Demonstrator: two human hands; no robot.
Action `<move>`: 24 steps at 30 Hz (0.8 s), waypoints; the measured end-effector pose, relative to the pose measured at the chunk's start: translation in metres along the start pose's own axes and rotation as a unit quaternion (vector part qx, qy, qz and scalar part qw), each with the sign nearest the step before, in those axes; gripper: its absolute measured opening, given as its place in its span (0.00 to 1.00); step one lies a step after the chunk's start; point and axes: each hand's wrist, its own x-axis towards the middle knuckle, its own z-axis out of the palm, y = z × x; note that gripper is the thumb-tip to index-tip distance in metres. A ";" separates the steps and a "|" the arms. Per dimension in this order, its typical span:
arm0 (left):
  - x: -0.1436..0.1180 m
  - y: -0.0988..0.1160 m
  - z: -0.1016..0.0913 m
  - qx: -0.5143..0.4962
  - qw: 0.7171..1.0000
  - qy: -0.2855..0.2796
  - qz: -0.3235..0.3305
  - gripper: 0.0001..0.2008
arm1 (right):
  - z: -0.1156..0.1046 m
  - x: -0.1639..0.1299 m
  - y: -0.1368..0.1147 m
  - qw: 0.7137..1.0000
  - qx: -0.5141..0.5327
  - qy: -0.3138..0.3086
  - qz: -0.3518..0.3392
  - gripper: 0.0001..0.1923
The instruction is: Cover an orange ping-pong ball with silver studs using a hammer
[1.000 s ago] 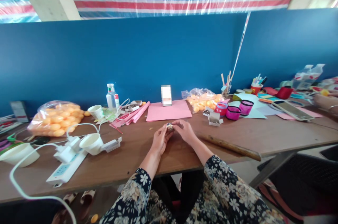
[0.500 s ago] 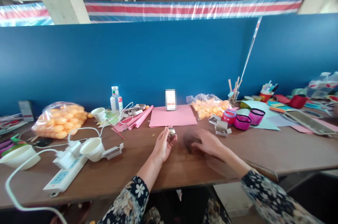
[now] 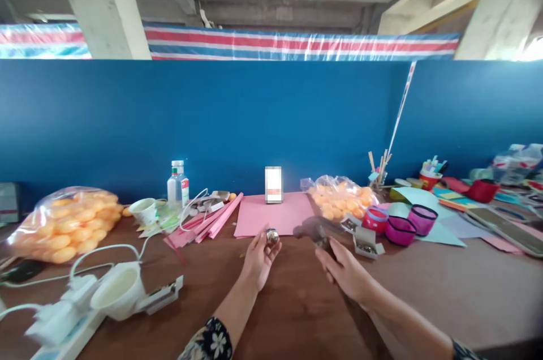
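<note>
Shiny metal ball [image 3: 272,234], just below frame centre, gripped in fingertips of left hand [image 3: 258,264]. Hammer [image 3: 316,228], motion-blurred, right of ball and apart from it; right hand [image 3: 345,270] closed around its handle, head pointing left. Pink paper [image 3: 254,218] directly above ball in frame. Right of centre: bag of orange balls [image 3: 339,198], small open box [image 3: 365,244] below it. Left side: second bag of orange balls [image 3: 68,227]; lower left, white cup [image 3: 116,292] beside power strip [image 3: 76,343]. All on brown table [image 3: 292,309]; blue partition [image 3: 271,111] across middle of frame.
</note>
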 end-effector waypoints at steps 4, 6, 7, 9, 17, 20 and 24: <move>-0.006 -0.005 -0.001 0.010 0.999 -0.033 -0.014 0.15 | 0.016 0.000 -0.025 0.998 0.066 0.003 -0.016 0.12; -0.009 -0.005 0.000 0.010 0.999 -0.040 -0.021 0.14 | 0.021 0.000 -0.030 0.999 -0.001 0.016 -0.043 0.12; -0.009 -0.005 0.000 0.012 0.999 -0.036 -0.024 0.14 | 0.022 0.000 -0.031 0.998 -0.032 0.025 -0.053 0.13; -0.010 -0.002 0.000 0.015 0.999 -0.023 -0.025 0.14 | 0.023 -0.002 -0.032 0.996 -0.061 0.041 -0.057 0.14; -0.005 0.013 0.010 0.029 0.998 -0.014 -0.045 0.13 | 0.019 -0.001 -0.040 0.999 -0.033 -0.005 -0.022 0.11; 0.001 0.028 0.023 0.029 0.998 -0.036 -0.033 0.14 | 0.007 0.001 -0.053 1.000 -0.016 -0.003 -0.027 0.06; 0.008 0.043 0.041 0.052 0.997 -0.048 -0.029 0.15 | -0.008 0.000 -0.074 0.999 0.026 -0.025 -0.033 0.08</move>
